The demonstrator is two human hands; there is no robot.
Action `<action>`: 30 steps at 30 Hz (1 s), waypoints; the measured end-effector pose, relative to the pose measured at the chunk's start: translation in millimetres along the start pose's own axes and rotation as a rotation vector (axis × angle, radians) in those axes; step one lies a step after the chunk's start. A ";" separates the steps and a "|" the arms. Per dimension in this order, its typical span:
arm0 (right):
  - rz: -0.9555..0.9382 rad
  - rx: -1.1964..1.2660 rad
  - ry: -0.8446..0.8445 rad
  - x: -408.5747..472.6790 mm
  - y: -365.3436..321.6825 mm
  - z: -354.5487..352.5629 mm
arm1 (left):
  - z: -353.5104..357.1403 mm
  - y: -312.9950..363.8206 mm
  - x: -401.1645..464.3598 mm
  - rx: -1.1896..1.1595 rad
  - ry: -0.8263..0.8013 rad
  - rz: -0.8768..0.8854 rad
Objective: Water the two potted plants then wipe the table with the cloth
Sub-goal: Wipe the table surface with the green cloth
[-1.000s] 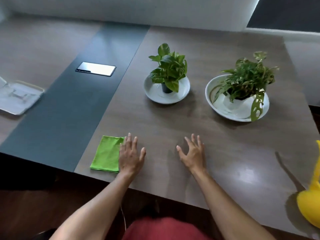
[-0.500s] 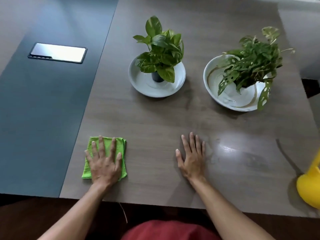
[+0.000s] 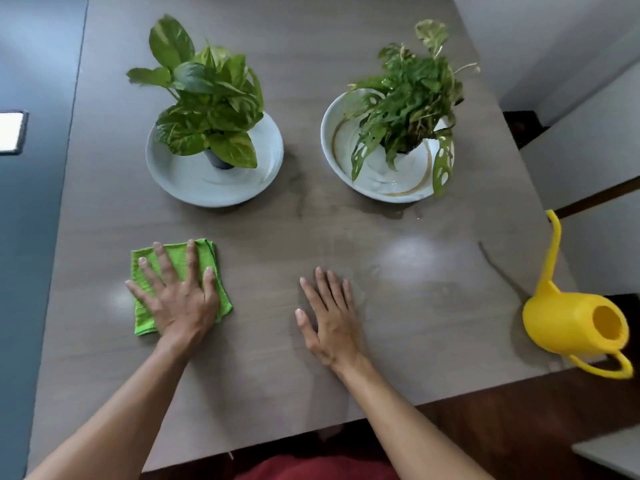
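Flat, both hands — left hand (image 3: 178, 299) pressing the green cloth (image 3: 207, 258), right hand (image 3: 329, 317) on the wood-grain table (image 3: 433, 306).

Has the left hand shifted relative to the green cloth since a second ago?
Yes. The left hand sat at the green cloth's right edge; now it lies flat on top of it, having moved left.

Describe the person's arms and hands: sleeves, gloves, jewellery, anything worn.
Both forearms are bare up to the frame's edge, with no sleeves in view. The left hand and right hand wear no gloves, and no rings, watch or bracelets show. A bit of red clothing shows at the bottom edge.
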State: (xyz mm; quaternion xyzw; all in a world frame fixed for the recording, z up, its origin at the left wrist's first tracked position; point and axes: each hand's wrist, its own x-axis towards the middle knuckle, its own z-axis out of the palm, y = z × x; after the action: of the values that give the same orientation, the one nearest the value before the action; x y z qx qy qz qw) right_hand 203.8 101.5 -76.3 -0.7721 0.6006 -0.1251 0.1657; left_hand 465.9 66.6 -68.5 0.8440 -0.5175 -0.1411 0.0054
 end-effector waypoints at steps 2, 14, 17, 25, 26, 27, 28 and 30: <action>0.022 0.087 0.061 -4.2 8.8 -7.1 | 2.3 23.9 1.5 0.010 -0.007 0.030; 0.458 0.128 0.240 -61.0 166.7 -92.7 | 44.5 188.4 -28.3 0.062 -0.026 0.138; 0.439 0.134 0.233 -73.9 187.4 -101.0 | 54.8 231.7 -38.1 0.031 -0.010 0.170; 0.398 0.294 0.187 -82.4 206.9 -127.6 | 78.7 349.5 -70.9 0.049 -0.031 0.253; 0.395 0.304 0.173 -83.9 209.9 -132.0 | 79.9 360.7 -74.4 0.046 -0.040 0.258; 0.396 0.314 0.160 -84.8 213.1 -135.5 | 80.8 369.3 -77.2 0.034 -0.043 0.263; 0.404 0.319 0.151 -85.0 216.6 -138.3 | 80.8 375.7 -79.2 0.024 -0.053 0.265; 0.431 0.307 0.153 -81.7 219.9 -140.1 | 77.4 378.9 -80.8 -0.009 -0.081 0.280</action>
State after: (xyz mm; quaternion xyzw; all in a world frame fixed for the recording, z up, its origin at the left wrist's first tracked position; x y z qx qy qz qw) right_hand -66.2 116.7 -37.1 -0.5807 0.7358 -0.2346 0.2575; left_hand 82.4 -28.1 -65.2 0.7572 -0.6292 -0.1752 0.0079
